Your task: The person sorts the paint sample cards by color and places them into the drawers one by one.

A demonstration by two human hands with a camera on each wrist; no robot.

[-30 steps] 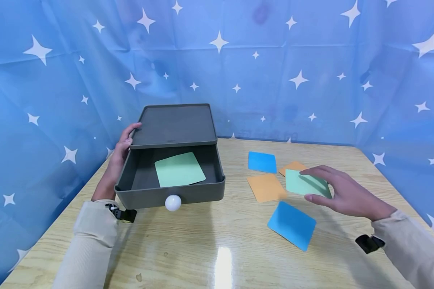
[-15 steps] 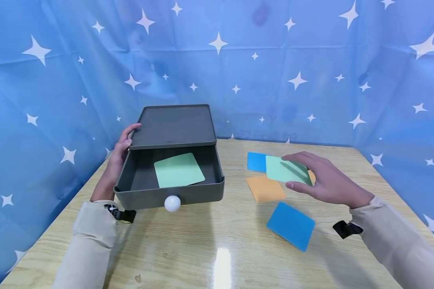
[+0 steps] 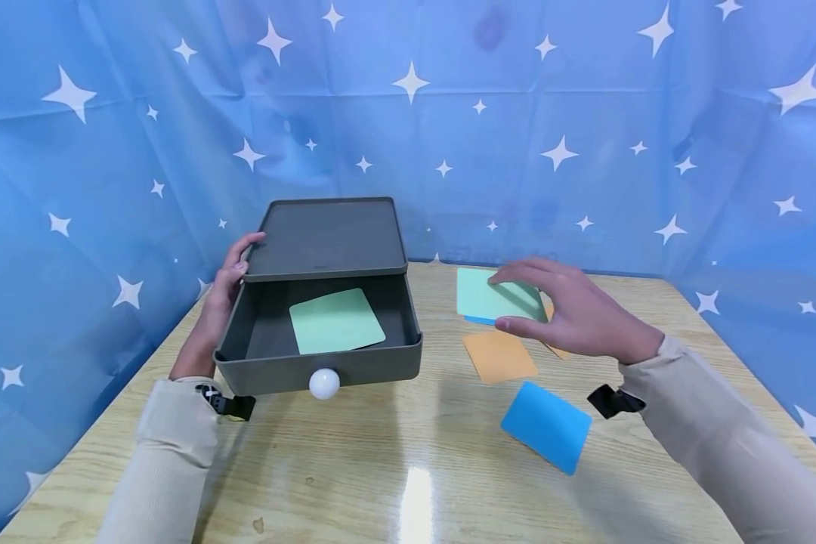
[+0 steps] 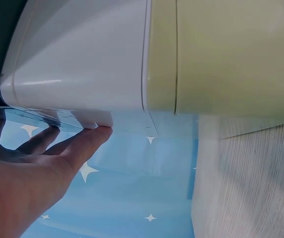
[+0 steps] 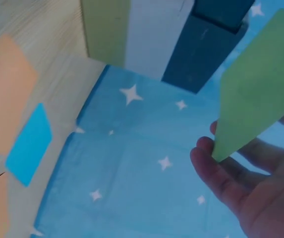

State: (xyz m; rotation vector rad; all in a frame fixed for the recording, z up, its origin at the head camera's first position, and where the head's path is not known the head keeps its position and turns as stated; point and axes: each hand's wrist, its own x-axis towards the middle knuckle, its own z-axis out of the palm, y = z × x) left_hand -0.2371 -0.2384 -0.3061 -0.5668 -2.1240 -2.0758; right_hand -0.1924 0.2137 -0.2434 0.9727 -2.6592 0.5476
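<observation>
A dark grey top drawer with a round white knob stands pulled out from its drawer unit. Inside it lies a pale green card. My left hand rests against the unit's left side; in the left wrist view its fingertips touch the side, straight rather than curled. Over the right part of the table, my right hand pinches a second green card by its edges, between thumb and fingers. The right wrist view shows this held card tilted, raised off the table.
Below the grey level, the unit has a white level and a yellow one. Right of it lie orange cards and blue cards, some partly covered by the right hand and its card. A starry blue curtain hangs behind.
My right hand has carried the green card leftward and a little away from me, so it now overlaps the far blue card. The left hand and drawer have stayed put.
</observation>
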